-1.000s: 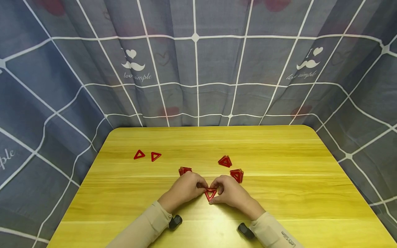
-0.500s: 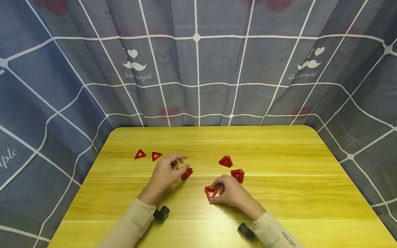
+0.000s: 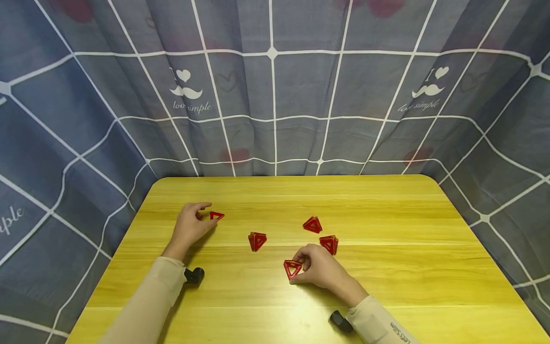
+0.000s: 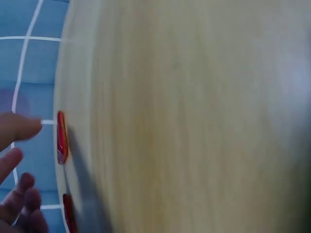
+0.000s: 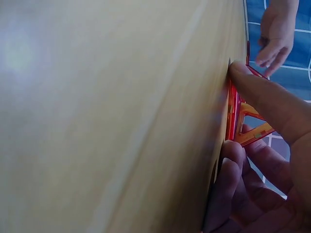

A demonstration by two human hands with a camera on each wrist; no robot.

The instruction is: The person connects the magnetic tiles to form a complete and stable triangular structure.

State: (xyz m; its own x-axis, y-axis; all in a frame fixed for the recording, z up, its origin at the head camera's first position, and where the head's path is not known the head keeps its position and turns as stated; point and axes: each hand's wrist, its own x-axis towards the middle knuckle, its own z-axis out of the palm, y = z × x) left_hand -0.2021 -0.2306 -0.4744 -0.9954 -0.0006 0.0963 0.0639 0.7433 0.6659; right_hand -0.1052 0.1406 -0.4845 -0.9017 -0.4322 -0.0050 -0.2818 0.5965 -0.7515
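My right hand (image 3: 322, 267) pinches a red triangular frame tile (image 3: 288, 268) low on the table, between thumb and fingers. The right wrist view shows an orange triangular frame (image 5: 255, 133) standing out from the red tile in that grip. My left hand (image 3: 192, 224) hovers at the far left, thumb and fingers apart, with nothing between them. Beside its thumb lies a loose red triangle tile (image 3: 216, 215), partly covered in the head view. In the left wrist view, two red tiles, one nearer (image 4: 62, 138) and one lower (image 4: 69, 213), lie flat beyond the fingertips.
Three small pyramid-like clusters of red triangle tiles stand on the yellow wooden table (image 3: 386, 286): one left of centre (image 3: 257, 241), one further back (image 3: 312, 224), one beyond my right hand (image 3: 328, 244). A grey checked curtain (image 3: 296, 95) hangs behind the table.
My left hand has let go of the tiles at the centre and moved left and away, past the left cluster, to the loose tiles. My right hand keeps its grip in place.
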